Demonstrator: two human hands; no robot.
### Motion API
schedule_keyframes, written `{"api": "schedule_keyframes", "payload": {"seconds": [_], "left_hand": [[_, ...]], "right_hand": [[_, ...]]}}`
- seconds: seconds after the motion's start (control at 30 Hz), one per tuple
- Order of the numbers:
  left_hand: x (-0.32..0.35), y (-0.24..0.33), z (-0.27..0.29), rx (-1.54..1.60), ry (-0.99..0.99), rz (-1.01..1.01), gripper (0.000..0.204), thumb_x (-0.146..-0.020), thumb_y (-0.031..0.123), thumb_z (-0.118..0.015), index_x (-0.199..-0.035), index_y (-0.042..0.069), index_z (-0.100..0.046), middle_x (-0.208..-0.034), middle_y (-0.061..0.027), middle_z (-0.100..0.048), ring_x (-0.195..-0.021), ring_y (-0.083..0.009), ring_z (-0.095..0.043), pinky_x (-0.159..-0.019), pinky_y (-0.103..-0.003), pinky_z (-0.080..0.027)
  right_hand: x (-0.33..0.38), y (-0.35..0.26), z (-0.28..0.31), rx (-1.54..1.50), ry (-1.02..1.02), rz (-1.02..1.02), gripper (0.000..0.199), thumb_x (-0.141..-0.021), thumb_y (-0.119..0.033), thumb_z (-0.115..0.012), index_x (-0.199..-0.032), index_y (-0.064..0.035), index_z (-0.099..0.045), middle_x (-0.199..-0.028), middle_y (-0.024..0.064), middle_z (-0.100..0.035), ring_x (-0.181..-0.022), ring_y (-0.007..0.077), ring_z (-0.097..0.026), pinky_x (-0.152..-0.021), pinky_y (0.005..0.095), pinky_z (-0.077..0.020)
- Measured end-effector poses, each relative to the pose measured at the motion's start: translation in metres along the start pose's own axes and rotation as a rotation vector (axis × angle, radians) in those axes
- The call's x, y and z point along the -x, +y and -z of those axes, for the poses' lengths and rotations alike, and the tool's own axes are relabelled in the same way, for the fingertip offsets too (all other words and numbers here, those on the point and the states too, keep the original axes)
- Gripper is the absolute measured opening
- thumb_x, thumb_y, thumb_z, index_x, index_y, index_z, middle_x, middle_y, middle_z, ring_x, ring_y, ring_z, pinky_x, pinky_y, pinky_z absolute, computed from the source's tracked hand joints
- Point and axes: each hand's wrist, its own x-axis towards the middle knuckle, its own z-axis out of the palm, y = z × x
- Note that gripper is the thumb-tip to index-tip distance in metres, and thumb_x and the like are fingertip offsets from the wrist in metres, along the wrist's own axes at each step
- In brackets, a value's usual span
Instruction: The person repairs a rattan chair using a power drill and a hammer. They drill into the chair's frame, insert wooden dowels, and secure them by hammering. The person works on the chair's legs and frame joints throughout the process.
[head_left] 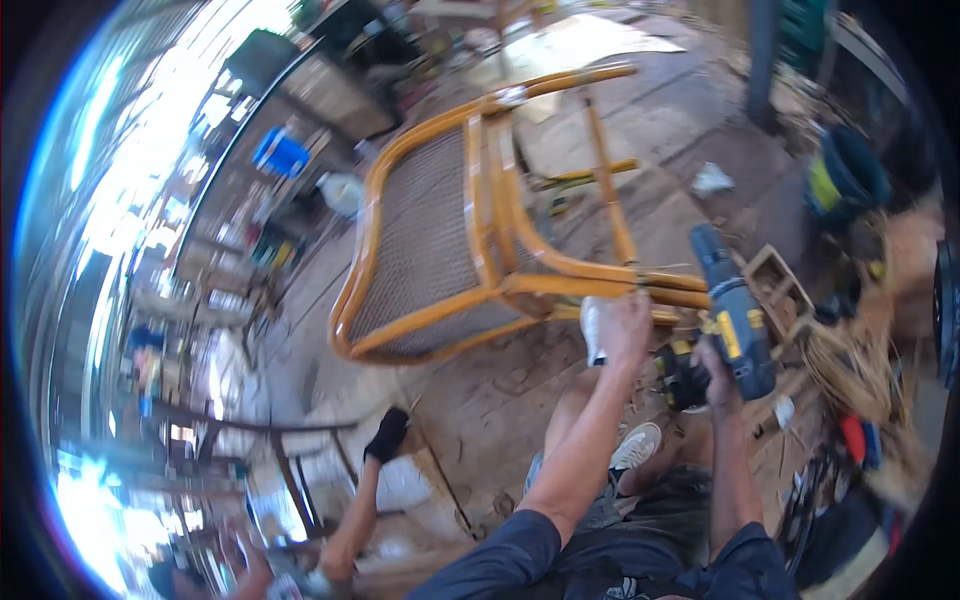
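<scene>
A glossy orange-brown chair [487, 235] with a bent frame and woven panel lies tipped on the floor before me. My left hand [624, 328] is at the near chair legs, its fingers drawn together where a rung meets a leg; whatever they pinch is hidden. In my right hand [718, 372] is a dark cordless drill [738, 318] with yellow parts, gripped by its handle. The drill stands just right of the leg ends, its narrow front pointing away from me, apart from the chair.
To the right lie a small wooden box frame [778, 285], fibre strands [855, 355] and a dark bucket [845, 180]. A post [762, 60] rises at the far right. At lower left, a co-worker's gloved hand [388, 435] is beside another chair frame [290, 470]. A white jug [342, 193] stands beyond the chair.
</scene>
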Motion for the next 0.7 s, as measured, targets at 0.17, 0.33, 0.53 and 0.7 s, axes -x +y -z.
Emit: {"api": "schedule_keyframes", "payload": {"seconds": [0.17,0.33,0.53,0.7], "left_hand": [[-0.001,0.009,-0.02,0.135,-0.062,0.011,0.036,-0.087,0.032,-0.045,-0.079,0.0,-0.062,-0.074,-0.0216,-0.062,-0.076,-0.0399,-0.061,-0.069,-0.049,-0.047],[0.008,0.008,-0.009,0.127,0.054,0.013,0.034,-0.086,0.03,-0.047,-0.074,0.001,-0.061,-0.067,-0.0207,-0.061,-0.068,-0.0394,-0.061,-0.065,-0.049,-0.047],[0.017,0.01,-0.005,0.138,0.023,-0.008,0.031,-0.084,0.026,-0.05,-0.07,0.001,-0.06,-0.066,-0.0214,-0.06,-0.065,-0.0385,-0.061,-0.061,-0.048,-0.047],[0.064,0.02,0.011,0.285,-0.108,-0.152,0.025,-0.084,0.02,-0.051,-0.068,0.003,-0.057,-0.064,-0.0186,-0.058,-0.061,-0.0379,-0.057,-0.057,-0.046,-0.044]], "right_hand": [[-0.05,0.11,0.058,0.124,0.083,-0.052,0.031,-0.087,-0.017,-0.06,-0.11,0.0032,-0.061,-0.1,0.0083,-0.063,-0.089,0.0158,-0.059,-0.083,0.0297,-0.0462],[-0.052,0.104,0.059,0.212,-0.02,-0.035,0.035,-0.09,-0.02,-0.057,-0.116,0.0039,-0.058,-0.11,0.0096,-0.06,-0.094,0.0159,-0.057,-0.088,0.03,-0.0449],[-0.049,0.105,0.051,0.084,-0.012,-0.274,0.025,-0.092,-0.017,-0.055,-0.108,0.0021,-0.057,-0.102,0.0078,-0.06,-0.089,0.0147,-0.056,-0.083,0.0307,-0.0463],[-0.041,0.101,0.05,0.714,-0.123,0.169,0.034,-0.096,-0.024,-0.044,-0.119,0.0002,-0.054,-0.113,0.0098,-0.057,-0.1,0.0176,-0.054,-0.093,0.032,-0.0413]]}}
